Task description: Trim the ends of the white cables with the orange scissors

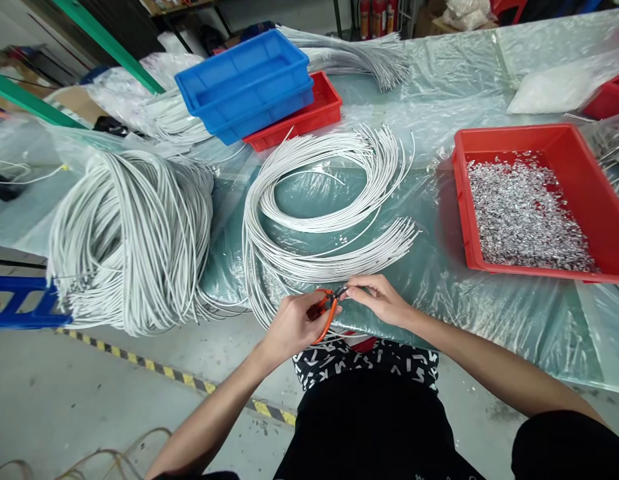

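Orange-handled pliers (332, 308) are gripped in my left hand (295, 325), their dark jaws pointing right. Close against the jaws, my right hand (376, 298) pinches its fingertips together; whatever sits between them is too small to make out. Both hands are over the table's near edge. Just beyond them lies a looped bundle of white cables (334, 267), its cut ends fanned to the right. Another curve of the white cables (319, 217) rests behind it.
A red tray (534, 272) of small shiny metal pieces (529, 213) stands right. Left is a large coil of cables (134, 233). Stacked blue bins (244, 80) sit on a red bin (314, 117) behind. More grey cables (369, 57) lie at the back. Plastic sheeting (469, 320) covers the table.
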The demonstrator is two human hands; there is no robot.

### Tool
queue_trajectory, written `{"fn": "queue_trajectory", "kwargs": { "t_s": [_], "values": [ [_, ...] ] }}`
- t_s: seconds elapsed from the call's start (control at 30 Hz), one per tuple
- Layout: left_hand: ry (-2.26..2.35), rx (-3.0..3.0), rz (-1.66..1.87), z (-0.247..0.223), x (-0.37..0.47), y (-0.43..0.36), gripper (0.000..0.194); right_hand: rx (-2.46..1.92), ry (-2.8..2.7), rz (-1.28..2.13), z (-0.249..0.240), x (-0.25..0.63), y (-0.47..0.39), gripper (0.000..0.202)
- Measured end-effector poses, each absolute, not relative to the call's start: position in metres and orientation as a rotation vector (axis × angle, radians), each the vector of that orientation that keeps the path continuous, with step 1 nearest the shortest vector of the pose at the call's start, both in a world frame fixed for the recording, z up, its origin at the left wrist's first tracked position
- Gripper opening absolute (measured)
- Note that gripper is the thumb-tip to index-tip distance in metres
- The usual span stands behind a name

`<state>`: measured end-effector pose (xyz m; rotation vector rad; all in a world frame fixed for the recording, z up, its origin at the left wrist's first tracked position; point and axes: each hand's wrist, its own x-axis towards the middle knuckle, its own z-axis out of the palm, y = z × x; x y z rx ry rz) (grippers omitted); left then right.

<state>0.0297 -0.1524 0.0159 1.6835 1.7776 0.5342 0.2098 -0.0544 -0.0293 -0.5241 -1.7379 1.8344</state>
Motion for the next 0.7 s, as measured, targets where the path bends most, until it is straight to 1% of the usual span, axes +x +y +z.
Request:
{"fn": "queue_trajectory", "kwargs": {
  "t_s": [0.43,0.7],
  "values": [
    [1.753,1.687,0.568,0.0162,0.0301,-0.1528,0.032,-0.524,-1.762,1.805,-0.0286,0.2096,-0.0545,0.03],
    [1.766,1.684,0.536,0.0174,0.0276,-0.1539,0.034,-0.488,-1.719,1.845,-0.0296,0.2095,-0.0544,0.029]
  ]
}}
